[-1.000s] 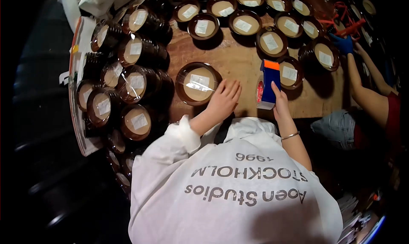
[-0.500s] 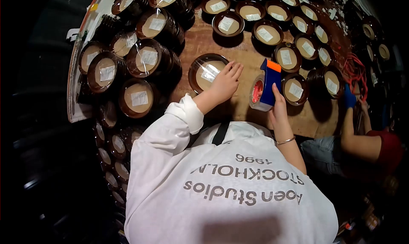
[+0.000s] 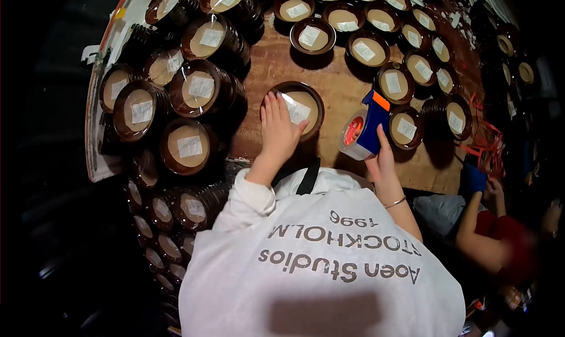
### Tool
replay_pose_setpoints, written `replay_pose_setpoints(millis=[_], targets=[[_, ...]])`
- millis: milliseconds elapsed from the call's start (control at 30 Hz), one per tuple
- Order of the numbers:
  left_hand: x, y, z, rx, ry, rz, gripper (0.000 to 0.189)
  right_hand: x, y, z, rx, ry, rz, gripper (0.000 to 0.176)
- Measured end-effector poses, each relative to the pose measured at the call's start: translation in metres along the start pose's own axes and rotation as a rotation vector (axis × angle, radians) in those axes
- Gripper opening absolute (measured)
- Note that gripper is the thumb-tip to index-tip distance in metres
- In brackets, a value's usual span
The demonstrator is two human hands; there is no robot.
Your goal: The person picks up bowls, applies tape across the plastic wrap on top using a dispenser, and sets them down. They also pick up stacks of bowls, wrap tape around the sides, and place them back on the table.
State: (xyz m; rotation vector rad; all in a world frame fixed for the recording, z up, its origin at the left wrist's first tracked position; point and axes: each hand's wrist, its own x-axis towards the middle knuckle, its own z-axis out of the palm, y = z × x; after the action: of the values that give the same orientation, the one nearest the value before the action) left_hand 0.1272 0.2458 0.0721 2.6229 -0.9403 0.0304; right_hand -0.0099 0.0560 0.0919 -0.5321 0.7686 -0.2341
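My left hand [image 3: 279,123] lies with outstretched fingers over the left side of a brown-rimmed bowl [image 3: 318,114] with a tan centre. Beneath and beside the fingers is a white paper label [image 3: 299,113], partly covered. A shiny clear strip shows near the fingertips, but its full extent is hidden. My right hand [image 3: 382,163] grips a blue tape dispenser [image 3: 371,131] with an orange top edge and a roll of clear tape, held just right of the bowl. The thumb lies along the dispenser's side.
Stacks of similar bowls [image 3: 189,147] crowd the left side, and more bowls [image 3: 365,50] stand at the back and right of the wooden table [image 3: 247,138]. Red strapping [image 3: 485,146] lies at the right, near another person's blue-gloved hand [image 3: 474,177].
My left hand has moved left across the bowl, from its right edge to its left side. The tape dispenser has shifted slightly down. The other person's arm has moved lower.
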Motion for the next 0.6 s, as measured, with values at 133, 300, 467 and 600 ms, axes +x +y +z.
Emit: replay_pose_setpoints(millis=[133, 300, 467, 600], targets=[[-0.014, 0.006, 0.001, -0.088, 0.028, -0.093, 0.074, 0.007, -0.003, 0.011, -0.058, -0.069, 0.028, 0.040], [0.012, -0.028, -0.037, -0.160, 0.322, -0.219, 0.026, 0.013, -0.001, 0.019, -0.121, -0.090, 0.038, 0.038], [0.053, -0.110, 0.049, -1.551, 0.100, -0.841, 0.042, 0.016, 0.023, 0.031, -0.533, -0.118, -0.075, 0.031], [0.026, -0.102, 0.081, -1.735, -0.337, -0.860, 0.051, 0.028, 0.045, 0.041, -0.889, -0.068, -0.180, 0.045]])
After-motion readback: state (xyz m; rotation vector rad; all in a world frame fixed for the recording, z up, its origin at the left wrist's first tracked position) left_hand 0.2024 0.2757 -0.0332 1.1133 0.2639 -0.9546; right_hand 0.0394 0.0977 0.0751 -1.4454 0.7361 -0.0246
